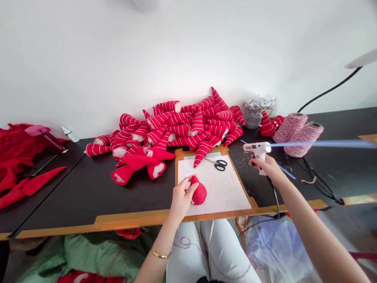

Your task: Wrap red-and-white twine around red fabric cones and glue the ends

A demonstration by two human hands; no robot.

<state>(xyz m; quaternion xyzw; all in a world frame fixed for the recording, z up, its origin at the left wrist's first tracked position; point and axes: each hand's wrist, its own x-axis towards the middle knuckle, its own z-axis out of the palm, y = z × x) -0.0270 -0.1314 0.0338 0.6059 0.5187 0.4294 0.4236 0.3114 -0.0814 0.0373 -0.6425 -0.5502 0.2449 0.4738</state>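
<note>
My left hand wraps around a round red fabric piece, which rests on a white paper sheet laid on a wood-framed board. My right hand is raised just right of the board, gripping a white hot glue gun. A long, pale blue glue stick runs from the back of the gun toward the right. Black-handled scissors lie near the top of the paper, under the tip of a striped red cone. A large pile of red-and-white striped fabric cones lies behind the board.
Two spools of red-and-white twine and a small striped cone stand at the back right, beside a clear bag of silver tinsel. A heap of red fabric covers the left of the black table. Black cables run along the right.
</note>
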